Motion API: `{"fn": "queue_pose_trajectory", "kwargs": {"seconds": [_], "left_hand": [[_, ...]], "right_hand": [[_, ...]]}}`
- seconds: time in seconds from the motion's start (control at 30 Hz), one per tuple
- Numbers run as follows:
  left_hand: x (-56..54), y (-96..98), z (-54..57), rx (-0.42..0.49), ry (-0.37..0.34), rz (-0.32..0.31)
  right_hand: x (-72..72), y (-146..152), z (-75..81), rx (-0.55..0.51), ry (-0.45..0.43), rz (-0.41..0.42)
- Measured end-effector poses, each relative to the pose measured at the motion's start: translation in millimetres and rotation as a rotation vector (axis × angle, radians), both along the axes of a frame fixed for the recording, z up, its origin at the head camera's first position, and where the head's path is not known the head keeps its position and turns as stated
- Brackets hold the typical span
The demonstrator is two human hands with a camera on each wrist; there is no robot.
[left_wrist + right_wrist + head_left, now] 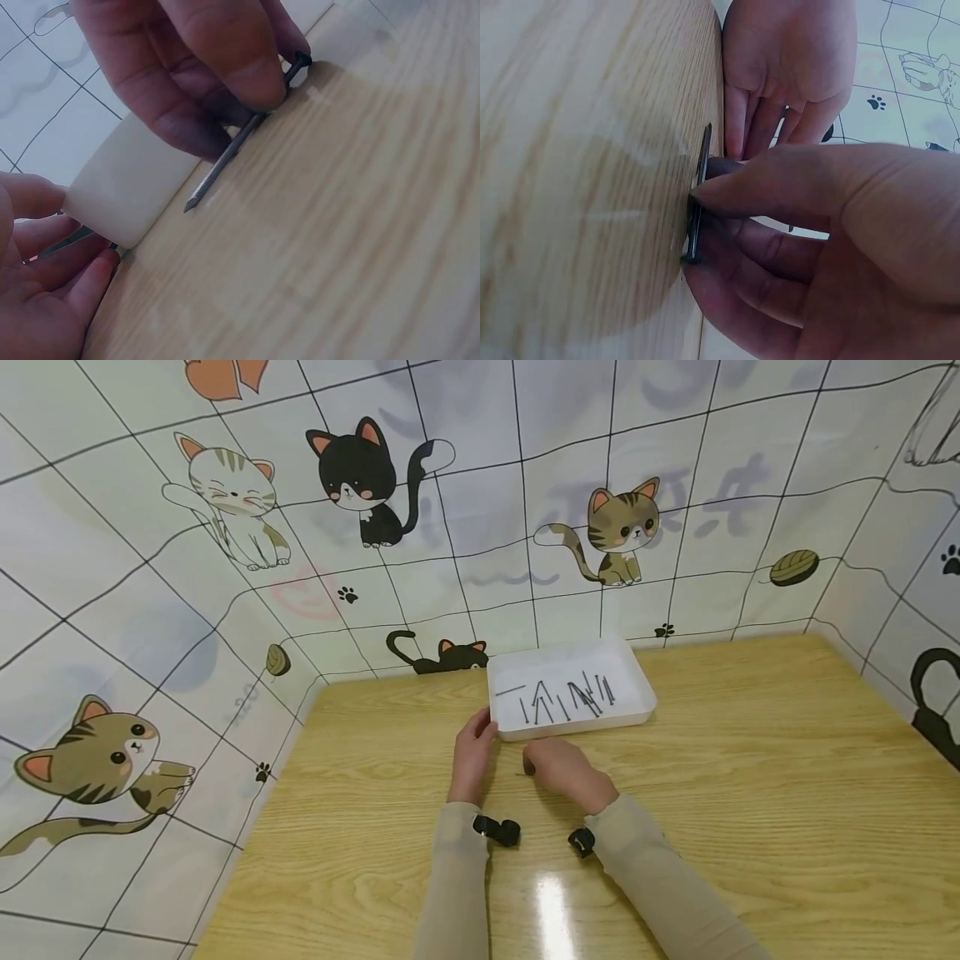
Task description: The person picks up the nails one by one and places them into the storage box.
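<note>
A white tray [637,720] sits against the back wall, holding several dark nails [566,702]. At its front left corner my left hand [473,756] touches the tray with relaxed fingers; in the left wrist view its fingertips [45,196] meet the tray's end. Just in front of the tray, my right hand [562,768] pinches a single nail [232,146] between thumb and fingers, at the tabletop. Its pointed end lies toward my left hand and its head toward the right, seen too in the right wrist view, where the nail [698,202] lies close along the wood.
The wood-grain table [787,793] stretches out on both sides of the tray. Behind and at the sides rise walls covered with a cat-patterned, gridded sheet [495,527]. A black wrist camera [498,831] is strapped near each cuff.
</note>
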State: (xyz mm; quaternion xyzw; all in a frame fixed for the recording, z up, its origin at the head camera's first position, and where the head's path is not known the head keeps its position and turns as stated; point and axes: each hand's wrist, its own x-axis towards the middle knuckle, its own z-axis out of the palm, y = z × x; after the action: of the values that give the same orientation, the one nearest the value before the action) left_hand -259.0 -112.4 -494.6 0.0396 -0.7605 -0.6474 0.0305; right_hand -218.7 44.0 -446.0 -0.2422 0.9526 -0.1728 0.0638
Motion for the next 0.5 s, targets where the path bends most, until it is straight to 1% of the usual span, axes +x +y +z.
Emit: {"fn": "queue_pose_trajectory", "kwargs": {"seconds": [0.1, 0.17, 0.27, 0.5], "left_hand": [[-0.4, -0.3, -0.2, -0.006, 0.004, 0.001], [0.0, -0.2, -0.3, -0.008, 0.003, 0.003], [-0.2, -0.3, -0.1, -0.003, -0.001, 0.002], [-1.1, -0.4, 0.3, 0.013, 0.003, -0.003]], "right_hand": [[-0.3, -0.5, 1.1, 0.026, -0.049, -0.009], [-0.6, 0.1, 0.7, 0.033, -0.067, -0.011], [-1.6, 2.1, 0.8, 0.03, -0.077, -0.016], [-3.8, 9.2, 0.6, -0.017, -0.084, -0.013]]}}
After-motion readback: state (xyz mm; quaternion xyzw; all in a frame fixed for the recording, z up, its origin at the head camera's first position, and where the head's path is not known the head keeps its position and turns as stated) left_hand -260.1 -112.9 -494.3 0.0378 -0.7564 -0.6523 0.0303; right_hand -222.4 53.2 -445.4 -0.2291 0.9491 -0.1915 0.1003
